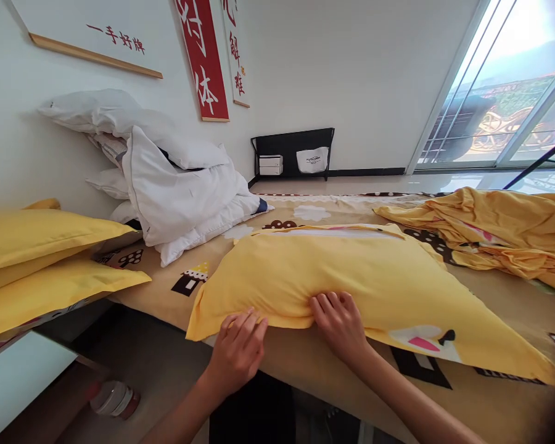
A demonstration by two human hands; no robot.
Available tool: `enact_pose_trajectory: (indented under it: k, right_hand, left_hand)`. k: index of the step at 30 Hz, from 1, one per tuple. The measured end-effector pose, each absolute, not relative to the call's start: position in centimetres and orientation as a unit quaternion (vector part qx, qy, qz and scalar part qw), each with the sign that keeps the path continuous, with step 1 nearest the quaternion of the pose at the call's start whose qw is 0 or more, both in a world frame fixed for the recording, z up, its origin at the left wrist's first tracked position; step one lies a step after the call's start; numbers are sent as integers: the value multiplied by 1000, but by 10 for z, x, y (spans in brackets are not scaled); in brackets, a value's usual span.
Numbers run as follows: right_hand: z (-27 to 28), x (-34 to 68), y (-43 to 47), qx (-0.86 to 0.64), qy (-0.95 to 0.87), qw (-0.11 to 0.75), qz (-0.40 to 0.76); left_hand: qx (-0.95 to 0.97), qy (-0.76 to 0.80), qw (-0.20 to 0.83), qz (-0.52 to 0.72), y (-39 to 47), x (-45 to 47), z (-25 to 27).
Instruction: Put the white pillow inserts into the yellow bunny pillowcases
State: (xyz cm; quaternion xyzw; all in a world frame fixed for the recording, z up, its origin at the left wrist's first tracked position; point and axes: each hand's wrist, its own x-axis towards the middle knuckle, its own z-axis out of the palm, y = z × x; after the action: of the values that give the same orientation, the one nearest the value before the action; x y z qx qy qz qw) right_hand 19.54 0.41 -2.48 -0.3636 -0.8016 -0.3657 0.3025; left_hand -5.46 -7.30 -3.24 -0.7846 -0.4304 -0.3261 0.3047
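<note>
A plump yellow pillow (333, 271) lies across the bed in front of me, with a pink-and-white printed patch near its right front corner. White shows in a long opening along its far edge. My left hand (241, 345) pinches the near edge, left of the middle, with fingers on top and the thumb hidden below. Further right, my right hand (337, 320) has its fingers curled into the cloth at the same edge, creasing it. Both hands are closed on the pillow.
White pillows (180, 185) are heaped against the left wall. Yellow pillows (50, 246) are stacked on the left, above a pale tabletop (23, 376). Crumpled yellow cloth (504, 228) lies at right on the patterned bed sheet (277, 357). A bottle (115, 399) is low at left.
</note>
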Motion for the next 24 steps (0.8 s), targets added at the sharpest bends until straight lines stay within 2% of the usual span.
enact_pose_trajectory:
  k: [3,9,13,17,21,24]
  right_hand:
    - [-23,184,8,-333,-820,344,-313]
    - [-32,192,-2,-266,-839,399,-256]
    - [-43,217,-9,-294,-840,363,-277]
    - [-54,268,-12,-351,-806,315,-357]
    - [-34,290,7,-441,-759,249,-409]
    - [3,274,39,-565,-725,233,-318]
  left_hand:
    - [-810,-413,321,-266,-51,-39,-26]
    - [-808,-390,330,-295,-18,-48,-41]
    - [-811,-365,375,-261,-21,-52,-50]
    - [-807,-406,381,-197,-15,-57,-41]
    - [-819,-429,355,-139,20,-48,-3]
    - [-794,-482,315,-194,73,-21,61]
